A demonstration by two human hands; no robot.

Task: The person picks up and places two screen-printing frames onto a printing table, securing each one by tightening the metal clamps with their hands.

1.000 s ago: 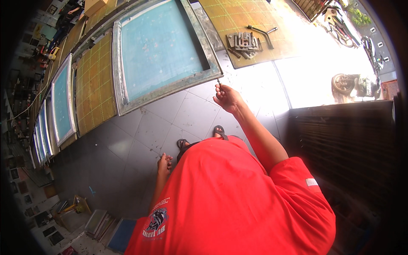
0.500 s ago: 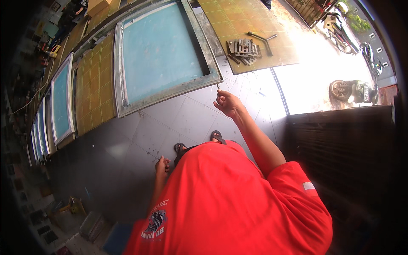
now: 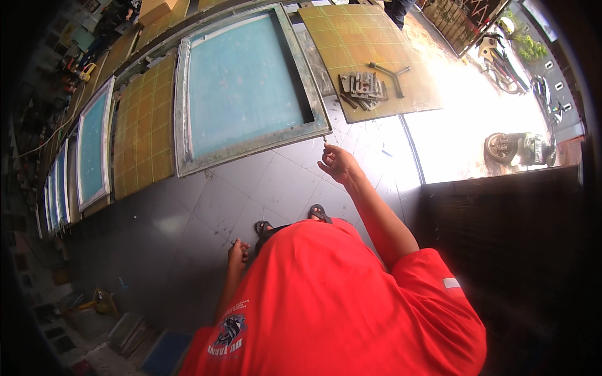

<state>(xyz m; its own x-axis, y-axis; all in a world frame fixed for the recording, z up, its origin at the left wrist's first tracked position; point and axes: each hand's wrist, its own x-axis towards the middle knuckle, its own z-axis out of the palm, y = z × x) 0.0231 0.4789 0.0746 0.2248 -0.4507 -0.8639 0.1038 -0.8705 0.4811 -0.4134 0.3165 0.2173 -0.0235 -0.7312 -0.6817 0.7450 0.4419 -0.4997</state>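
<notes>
My right hand (image 3: 339, 164) is at the near right corner of a grey metal screen-printing frame (image 3: 251, 145) with blue mesh (image 3: 241, 88). Its thumb and forefinger pinch a small bolt (image 3: 325, 140) that sticks out below that corner; the other fingers are loosely bent. Low beside my body, over the floor, hangs my left hand (image 3: 239, 254), its fingers slack and a little apart, with nothing visible in it.
On the yellowish board (image 3: 351, 37) to the right lie a pile of metal clamp parts (image 3: 365, 88) and a branched socket wrench (image 3: 395, 76). Further left stands another blue screen frame (image 3: 92, 147). A motorbike (image 3: 517, 148) stands outside in bright light; a dark slatted surface (image 3: 495, 232) is at my right.
The view has shifted slightly, so the frame and board sit lower in the picture. My right hand stays at the bolt, its fingers turned a little. The left hand hangs much as before.
</notes>
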